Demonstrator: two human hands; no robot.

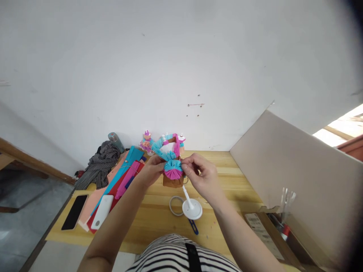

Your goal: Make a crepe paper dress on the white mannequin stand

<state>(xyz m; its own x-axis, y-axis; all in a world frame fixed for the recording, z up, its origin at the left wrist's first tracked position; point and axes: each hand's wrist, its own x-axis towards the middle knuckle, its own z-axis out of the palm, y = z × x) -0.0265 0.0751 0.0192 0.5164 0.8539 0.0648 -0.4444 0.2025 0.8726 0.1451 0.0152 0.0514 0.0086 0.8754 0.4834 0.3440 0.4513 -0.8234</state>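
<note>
Both hands hold a small craft basket [172,172] above the wooden table [227,177]. It has a brown base, a pleated blue and pink paper fan on its front and a blue and pink wrapped handle arching above. My left hand [153,169] grips the basket's left side with fingers closed. My right hand [200,174] pinches the fan's right edge between thumb and forefinger.
A white stand with a stick [191,207], a tape ring [176,205] and a blue clip [194,226] lie below the basket. Coloured paper sheets [124,175], a black phone [74,211], a white device [102,211], striped cloth [99,166] and paper dolls [146,141] sit left. A cardboard panel [297,170] stands right.
</note>
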